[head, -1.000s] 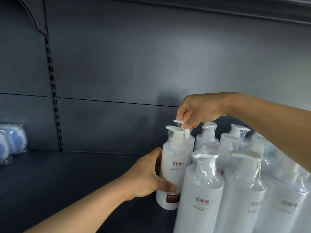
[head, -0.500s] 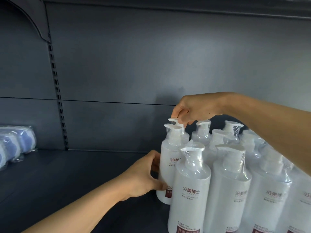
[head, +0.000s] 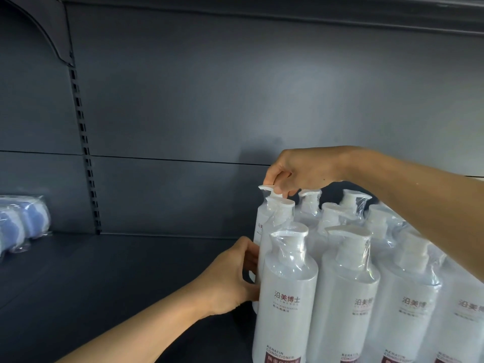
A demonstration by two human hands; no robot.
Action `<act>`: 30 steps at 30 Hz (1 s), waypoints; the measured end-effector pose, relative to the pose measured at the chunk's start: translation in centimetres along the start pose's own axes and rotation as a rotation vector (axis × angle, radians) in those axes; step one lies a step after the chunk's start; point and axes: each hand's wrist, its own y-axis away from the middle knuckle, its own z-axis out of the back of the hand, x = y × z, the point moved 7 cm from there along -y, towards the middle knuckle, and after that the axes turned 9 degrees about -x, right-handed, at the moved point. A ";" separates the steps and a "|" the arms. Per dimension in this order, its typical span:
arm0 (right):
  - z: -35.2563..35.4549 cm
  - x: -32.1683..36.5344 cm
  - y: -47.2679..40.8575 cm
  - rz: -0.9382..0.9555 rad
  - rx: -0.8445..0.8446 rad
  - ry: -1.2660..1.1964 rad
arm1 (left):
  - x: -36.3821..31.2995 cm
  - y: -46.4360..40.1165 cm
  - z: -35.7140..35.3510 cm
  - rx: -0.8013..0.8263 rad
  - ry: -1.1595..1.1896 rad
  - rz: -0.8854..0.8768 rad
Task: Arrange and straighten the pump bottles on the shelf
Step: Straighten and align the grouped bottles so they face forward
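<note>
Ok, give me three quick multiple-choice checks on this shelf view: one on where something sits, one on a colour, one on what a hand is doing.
1. Where do the blue wrapped packs sit?
A. Far left of the shelf
B. In front of the pump bottles
C. On top of the pump bottles

2. What colour is the shelf's back panel?
A. White
B. Dark grey
C. Red

3. What is the right hand doing?
A. Hanging idle, off the bottles
B. Pressing flat on the shelf
C. Pinching the pump head of a back bottle

Answers:
1 A: the packs lie at the left edge, well apart from the bottles.
2 B: the panel behind the bottles is dark grey.
3 C: its fingertips close on the pump head, while the left hand grips a bottle's body in the leftmost column.
</note>
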 end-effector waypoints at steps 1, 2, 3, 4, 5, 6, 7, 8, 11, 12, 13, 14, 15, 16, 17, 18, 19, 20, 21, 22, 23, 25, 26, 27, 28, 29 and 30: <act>0.0 0.1 0.0 0.008 -0.003 0.008 | -0.2 0.0 0.2 -0.006 -0.022 -0.009; 0.0 0.1 0.1 0.015 -0.007 0.017 | -0.4 0.0 0.5 -0.014 -0.055 -0.023; 0.0 0.2 0.1 0.023 -0.011 0.027 | -0.6 -0.1 0.8 -0.023 -0.090 -0.035; 0.0 0.3 0.2 0.031 -0.011 0.038 | -0.6 -0.3 1.2 -0.033 -0.115 -0.039; 0.0 0.3 0.2 0.037 -0.011 0.052 | -0.5 -0.5 1.6 -0.037 -0.127 -0.029; 0.1 0.3 0.2 0.043 -0.011 0.065 | 0.0 -0.7 1.7 -0.025 -0.127 -0.001; 0.1 0.4 0.3 0.047 -0.009 0.078 | 0.5 -0.8 1.7 0.001 -0.114 0.031; 0.1 0.5 0.3 0.049 -0.005 0.085 | 1.0 -0.9 1.5 0.035 -0.092 0.061; 0.2 0.6 0.5 0.045 -0.005 0.095 | 1.7 -0.7 0.3 0.118 -0.064 0.097; 0.2 0.6 0.4 0.045 -0.005 0.097 | 1.8 -0.7 0.1 0.124 -0.069 0.091; 0.1 0.6 0.4 0.045 -0.007 0.101 | 1.7 -0.6 -0.1 0.124 -0.070 0.083; 0.0 0.7 0.3 0.047 -0.015 0.105 | 1.7 -0.6 -0.2 0.125 -0.074 0.080; 0.0 0.8 0.3 0.048 -0.026 0.112 | 1.7 -0.6 -0.2 0.128 -0.078 0.077; 0.0 0.9 0.3 0.049 -0.040 0.120 | 1.7 -0.6 -0.2 0.132 -0.081 0.076; -0.1 1.0 0.3 0.049 -0.050 0.130 | 1.7 -0.6 -0.2 0.133 -0.078 0.074; -0.1 1.1 0.3 0.047 -0.052 0.134 | 1.9 -0.6 -0.3 0.134 -0.075 0.076; -0.1 1.1 0.3 0.037 -0.045 0.130 | 2.0 -0.6 -0.3 0.136 -0.070 0.078; -0.2 1.1 0.3 0.028 -0.037 0.126 | 2.0 -0.6 -0.3 0.139 -0.068 0.080; -0.3 1.1 0.4 0.022 -0.030 0.130 | 2.1 -0.6 -0.4 0.143 -0.067 0.079; -0.3 1.1 0.5 0.022 -0.031 0.133 | 2.1 -0.5 -0.4 0.146 -0.067 0.078; -0.3 1.2 0.6 0.019 -0.034 0.135 | 2.2 -0.5 -0.4 0.148 -0.068 0.077; -0.5 1.2 1.0 0.003 -0.026 0.139 | 2.1 -0.4 -0.4 0.151 -0.067 0.079; -0.5 1.2 1.2 -0.007 -0.025 0.139 | 2.0 -0.3 -0.4 0.153 -0.065 0.081; -0.4 1.0 1.4 -0.020 -0.030 0.149 | 1.9 -0.2 -0.4 0.156 -0.067 0.083; -0.3 0.8 1.7 -0.031 -0.043 0.162 | 1.8 0.0 -0.4 0.157 -0.070 0.084; 0.1 0.7 1.9 -0.038 -0.072 0.169 | 1.8 0.1 -0.4 0.156 -0.070 0.086; 0.7 0.5 2.3 -0.039 -0.115 0.162 | 1.7 0.2 -0.3 0.151 -0.063 0.090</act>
